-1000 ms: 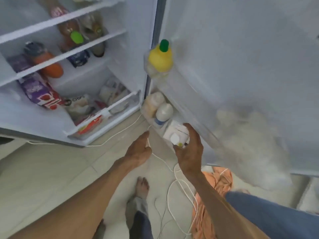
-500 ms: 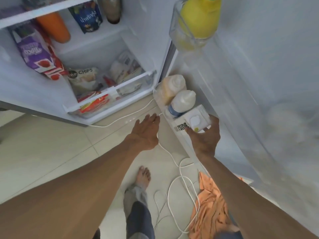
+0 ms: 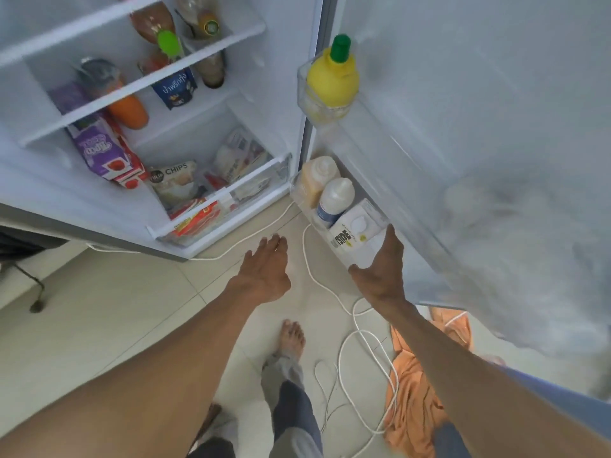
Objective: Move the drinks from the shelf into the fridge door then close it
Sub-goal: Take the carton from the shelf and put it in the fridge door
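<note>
A white carton (image 3: 355, 233) with black lettering stands in the lower door bin (image 3: 296, 190) of the open fridge door (image 3: 463, 127), next to a white bottle (image 3: 335, 200) and a pale orange bottle (image 3: 317, 176). My right hand (image 3: 380, 272) cups the carton's near end, thumb below and fingers on its right side. My left hand (image 3: 264, 269) hovers open over the floor, holding nothing. A yellow bottle (image 3: 332, 77) sits in the upper door bin. On the fridge shelves lie an orange bottle (image 3: 127, 109), a purple carton (image 3: 99, 148) and a brown bottle (image 3: 155, 24) with a green cap.
A blue pouch (image 3: 175, 90) and a dark bottle (image 3: 210, 67) stand on the middle shelf. The crisper drawer (image 3: 231, 193) holds chips and packets. A white cable (image 3: 350, 342) loops over the tiled floor beside an orange cloth (image 3: 413, 391) and my bare foot (image 3: 292, 335).
My right hand has set the white carton down into the lower door bin and its fingers have loosened. The view has tilted up, showing more shelves. The left hand stays open.
</note>
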